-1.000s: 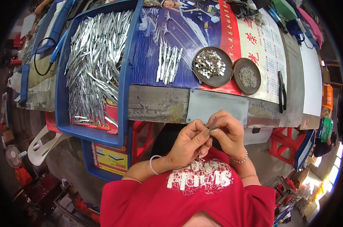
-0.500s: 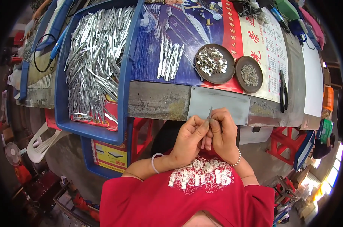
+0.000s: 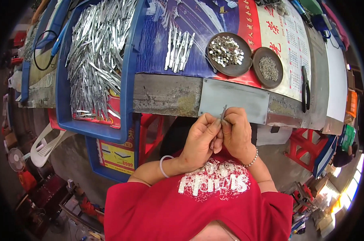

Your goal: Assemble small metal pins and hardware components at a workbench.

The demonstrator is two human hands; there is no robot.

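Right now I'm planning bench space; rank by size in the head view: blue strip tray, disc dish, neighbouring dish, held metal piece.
1. Blue strip tray
2. Disc dish
3. Neighbouring dish
4. Held metal piece, partly hidden by the hands

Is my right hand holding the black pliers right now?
No, the pliers lie on the table, well apart from your right hand.

Fingers partly hide the strip; the top edge crops the tray; bits in the smaller bowl are indistinct.
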